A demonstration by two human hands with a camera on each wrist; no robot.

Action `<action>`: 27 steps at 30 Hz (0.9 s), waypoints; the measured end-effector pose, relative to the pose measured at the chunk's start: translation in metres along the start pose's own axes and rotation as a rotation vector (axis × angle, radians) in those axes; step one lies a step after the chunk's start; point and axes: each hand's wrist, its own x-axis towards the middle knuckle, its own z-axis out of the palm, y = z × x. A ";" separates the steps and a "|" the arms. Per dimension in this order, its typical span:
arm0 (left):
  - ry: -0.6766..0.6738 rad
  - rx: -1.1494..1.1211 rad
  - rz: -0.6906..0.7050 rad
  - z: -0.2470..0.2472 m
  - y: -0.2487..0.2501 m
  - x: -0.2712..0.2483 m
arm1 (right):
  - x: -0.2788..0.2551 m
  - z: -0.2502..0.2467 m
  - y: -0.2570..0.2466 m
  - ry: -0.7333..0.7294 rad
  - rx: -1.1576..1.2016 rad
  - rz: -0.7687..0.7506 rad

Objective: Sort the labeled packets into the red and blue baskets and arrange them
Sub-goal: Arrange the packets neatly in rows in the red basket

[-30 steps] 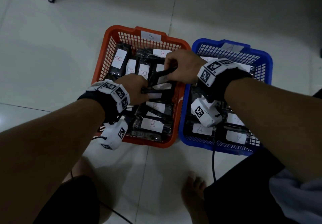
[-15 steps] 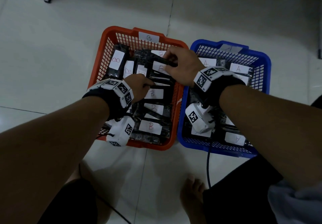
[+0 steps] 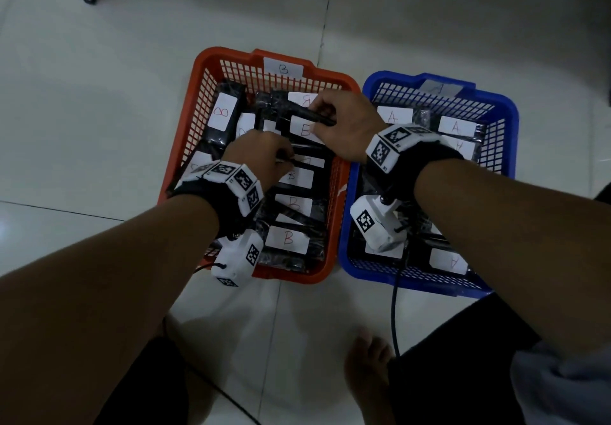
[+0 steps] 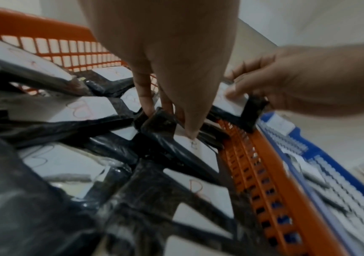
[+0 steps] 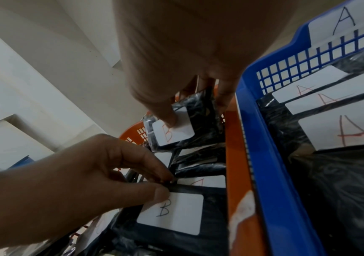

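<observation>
The right hand (image 3: 344,127) pinches a black packet (image 5: 183,128) near the far end of the red basket (image 3: 334,259), thumb pressed on its white label marked B, the other fingers curled behind its far edge, so the packet stands tilted up off the pile. The left hand (image 3: 261,156) pinches the upper edge of another B packet (image 5: 176,213) in the middle of the same basket, thumb on the label's corner, fingertips (image 4: 148,107) curled over the rim. Around both hands, more B packets lie overlapped in rows. Just beside it on the right, touching along one side, the blue basket (image 3: 413,279) holds packets labelled A (image 3: 458,127). Both baskets are lattice-walled plastic with a paper tag on the far rim; the packets are flat, wrapped in glossy, wrinkled black film. They sit on a pale tiled floor (image 3: 99,110) with thin grout lines, in dim light.
</observation>
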 end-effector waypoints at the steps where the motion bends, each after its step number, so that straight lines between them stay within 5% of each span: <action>1: 0.025 -0.023 -0.007 -0.002 -0.001 -0.001 | 0.000 0.000 0.000 -0.006 -0.012 0.006; 8: 0.294 -0.073 -0.077 -0.028 -0.028 -0.014 | 0.003 0.008 -0.005 -0.070 0.002 0.030; 14: 0.009 -0.050 -0.007 -0.024 -0.032 -0.026 | 0.004 0.018 -0.012 -0.025 0.025 0.039; 20: 0.254 0.001 -0.024 -0.028 -0.045 -0.025 | 0.014 0.021 -0.016 0.122 -0.080 0.100; 23: 0.490 0.078 -0.164 -0.040 -0.058 -0.027 | 0.013 0.024 -0.016 0.160 -0.270 0.118; 27: 0.346 -0.175 -0.522 -0.044 -0.066 -0.026 | 0.010 0.030 -0.037 0.144 -0.367 -0.119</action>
